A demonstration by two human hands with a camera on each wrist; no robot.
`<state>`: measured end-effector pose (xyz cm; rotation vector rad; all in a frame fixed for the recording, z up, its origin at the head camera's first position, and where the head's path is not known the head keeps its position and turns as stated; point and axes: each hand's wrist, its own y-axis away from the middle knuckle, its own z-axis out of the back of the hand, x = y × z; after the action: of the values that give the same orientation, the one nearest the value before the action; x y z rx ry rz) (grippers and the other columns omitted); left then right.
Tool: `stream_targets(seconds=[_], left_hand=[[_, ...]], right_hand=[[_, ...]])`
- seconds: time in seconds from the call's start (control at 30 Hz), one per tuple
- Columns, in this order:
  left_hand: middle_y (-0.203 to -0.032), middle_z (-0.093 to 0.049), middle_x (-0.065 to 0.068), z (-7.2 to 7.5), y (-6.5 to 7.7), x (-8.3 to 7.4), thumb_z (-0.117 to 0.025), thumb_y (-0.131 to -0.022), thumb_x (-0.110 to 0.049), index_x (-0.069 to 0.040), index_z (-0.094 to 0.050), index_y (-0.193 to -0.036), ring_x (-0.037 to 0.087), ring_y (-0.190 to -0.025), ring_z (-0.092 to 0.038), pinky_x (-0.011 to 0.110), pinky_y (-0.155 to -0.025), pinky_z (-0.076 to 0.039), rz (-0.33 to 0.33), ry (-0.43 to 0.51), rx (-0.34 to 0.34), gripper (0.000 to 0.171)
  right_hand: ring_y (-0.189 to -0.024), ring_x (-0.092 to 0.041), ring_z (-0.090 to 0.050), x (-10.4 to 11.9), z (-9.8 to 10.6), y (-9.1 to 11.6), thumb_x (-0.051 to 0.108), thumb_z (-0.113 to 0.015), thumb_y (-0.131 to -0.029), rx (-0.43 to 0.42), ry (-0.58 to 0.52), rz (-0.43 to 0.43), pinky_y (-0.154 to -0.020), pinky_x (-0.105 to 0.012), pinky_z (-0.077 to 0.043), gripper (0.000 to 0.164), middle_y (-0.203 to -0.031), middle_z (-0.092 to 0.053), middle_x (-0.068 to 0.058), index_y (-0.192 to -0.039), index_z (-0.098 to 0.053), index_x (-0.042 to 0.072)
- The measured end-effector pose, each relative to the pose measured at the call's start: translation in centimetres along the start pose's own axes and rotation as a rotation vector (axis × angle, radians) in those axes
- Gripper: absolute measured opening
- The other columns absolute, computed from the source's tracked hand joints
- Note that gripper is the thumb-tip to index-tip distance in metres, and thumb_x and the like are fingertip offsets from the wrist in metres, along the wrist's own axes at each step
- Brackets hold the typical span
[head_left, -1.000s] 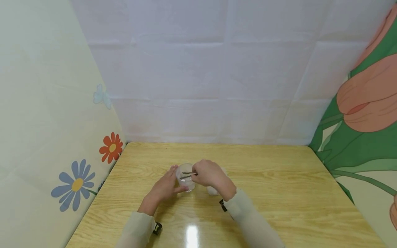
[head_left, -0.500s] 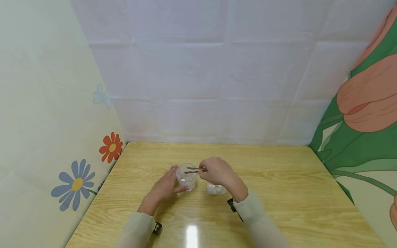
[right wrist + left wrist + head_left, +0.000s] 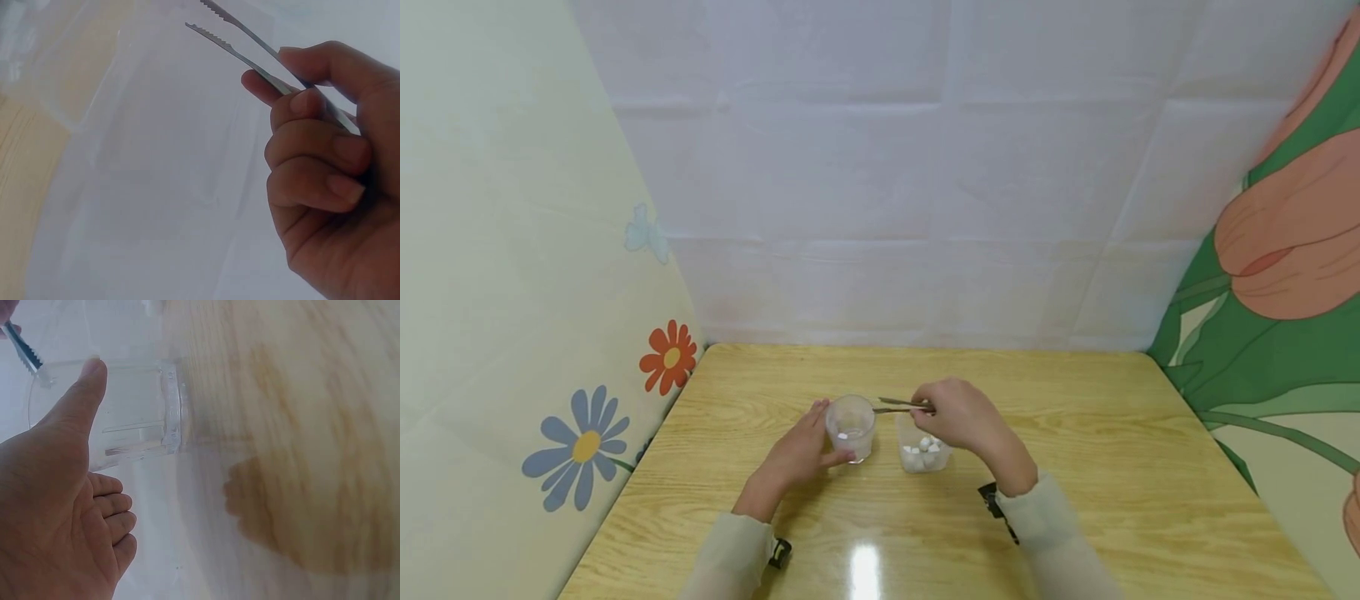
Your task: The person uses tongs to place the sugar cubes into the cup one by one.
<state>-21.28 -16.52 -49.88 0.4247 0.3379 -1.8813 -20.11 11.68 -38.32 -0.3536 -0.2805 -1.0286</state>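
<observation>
A clear cup (image 3: 850, 429) stands on the table, with a small white piece visible low inside it. My left hand (image 3: 797, 450) holds the cup from its left side, thumb at the front and fingers around the back; in the left wrist view the thumb (image 3: 75, 403) lies along its wall. My right hand (image 3: 958, 412) grips metal tweezers (image 3: 250, 59) with serrated tips. The tips stand apart with nothing between them, pointing left near the cup's rim. Below that hand is a small clear container (image 3: 923, 458) holding several white pieces.
The wood-grain table (image 3: 1075, 467) extends to both sides of the hands. A white cloth backdrop (image 3: 880, 208) rises behind it. Flower-printed panels stand at the left (image 3: 497, 292) and right (image 3: 1285, 350).
My right hand has moved right with the tweezers, from over the cup to above the small container, now more fully in sight. The left hand and the cup have stayed in place.
</observation>
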Motion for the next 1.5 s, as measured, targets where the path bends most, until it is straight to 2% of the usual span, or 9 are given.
stream_targets(seconds=[0.2, 0.43, 0.9, 1.17, 1.4, 1.5], left_hand=[[-0.164, -0.026, 0.022, 0.1, 0.1, 0.0, -0.071, -0.088, -0.059, 0.005, -0.024, -0.158, 0.037, -0.152, -0.025, 0.053, -0.120, -0.031, -0.003, 0.002, 0.000, 0.106], [-0.165, -0.024, 0.021, 0.2, 0.1, -0.1, -0.070, -0.088, -0.060, 0.004, -0.022, -0.159, 0.036, -0.153, -0.024, 0.053, -0.120, -0.030, 0.003, 0.002, 0.012, 0.107], [-0.165, -0.024, 0.021, 0.2, 0.2, -0.1, -0.071, -0.088, -0.059, 0.005, -0.023, -0.158, 0.036, -0.152, -0.024, 0.053, -0.120, -0.030, -0.004, 0.011, 0.008, 0.107], [-0.166, -0.022, 0.019, 0.1, 0.2, -0.1, -0.070, -0.088, -0.060, 0.003, -0.020, -0.159, 0.034, -0.153, -0.022, 0.051, -0.121, -0.029, 0.002, -0.002, 0.022, 0.108], [-0.165, -0.022, 0.020, 0.1, 0.2, -0.1, -0.070, -0.088, -0.060, 0.004, -0.020, -0.159, 0.035, -0.153, -0.022, 0.053, -0.121, -0.029, 0.001, 0.007, 0.017, 0.108], [-0.165, -0.023, 0.020, 0.1, 0.2, -0.1, -0.069, -0.088, -0.060, 0.004, -0.020, -0.159, 0.036, -0.153, -0.022, 0.053, -0.121, -0.029, 0.001, 0.005, 0.015, 0.107]], right_hand=[[-0.074, -0.011, -0.067, -1.3, 0.2, 1.0, 0.016, -0.069, -0.095, -0.014, -0.012, -0.020, -0.069, -0.035, -0.058, 0.014, -0.093, -0.076, -0.002, -0.102, -0.079, 0.009], [-0.069, -0.007, -0.062, -2.4, 0.4, 1.9, 0.015, -0.069, -0.095, -0.017, -0.017, -0.038, -0.064, -0.032, -0.055, 0.013, -0.090, -0.075, -0.001, -0.101, -0.078, 0.009], [-0.072, -0.009, -0.065, -3.4, 0.6, 2.8, 0.015, -0.069, -0.095, 0.017, 0.004, -0.065, -0.066, -0.033, -0.057, 0.014, -0.092, -0.075, -0.002, -0.103, -0.078, 0.008], [-0.061, -0.005, -0.055, -3.8, 0.6, 3.1, 0.014, -0.070, -0.094, 0.036, 0.006, -0.077, -0.057, -0.028, -0.049, 0.011, -0.085, -0.073, 0.000, -0.098, -0.078, 0.008], [-0.069, -0.009, -0.065, -4.2, 0.3, 3.6, 0.012, -0.069, -0.094, 0.047, 0.007, -0.094, -0.064, -0.033, -0.057, 0.013, -0.091, -0.076, -0.003, -0.100, -0.079, 0.007], [-0.068, -0.008, -0.064, -4.4, 0.0, 3.6, 0.013, -0.069, -0.094, 0.062, 0.005, -0.106, -0.064, -0.033, -0.056, 0.013, -0.091, -0.075, -0.003, -0.101, -0.079, 0.007]])
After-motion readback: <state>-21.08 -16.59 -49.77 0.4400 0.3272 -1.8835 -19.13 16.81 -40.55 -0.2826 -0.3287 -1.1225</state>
